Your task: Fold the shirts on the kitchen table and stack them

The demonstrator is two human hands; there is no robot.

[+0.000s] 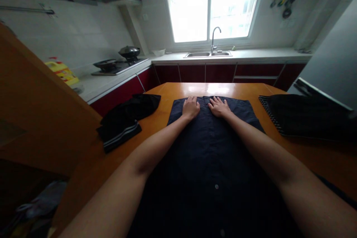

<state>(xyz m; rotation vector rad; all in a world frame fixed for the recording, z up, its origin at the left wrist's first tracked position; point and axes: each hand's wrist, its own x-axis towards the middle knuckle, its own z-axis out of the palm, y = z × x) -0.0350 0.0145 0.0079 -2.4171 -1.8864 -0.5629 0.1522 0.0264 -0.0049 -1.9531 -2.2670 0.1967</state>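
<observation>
A dark navy button-up shirt (206,145) lies spread out on the wooden table (158,126), its button line running down the middle. My left hand (191,107) rests flat on the far part of the cloth, just left of the button line. On the other side of that line, my right hand (219,107) lies with its fingers spread on the fabric. Both hands press on the cloth from above and grip nothing. Toward me the shirt is very dark, and its near end cannot be made out.
Dark clothing with pale stripes (122,135) lies at the table's left. A folded black garment (304,115) with a dashed edge is at the right. Beyond stand the sink (208,54), a gas stove (122,67) with pans, and a yellow jug (63,72).
</observation>
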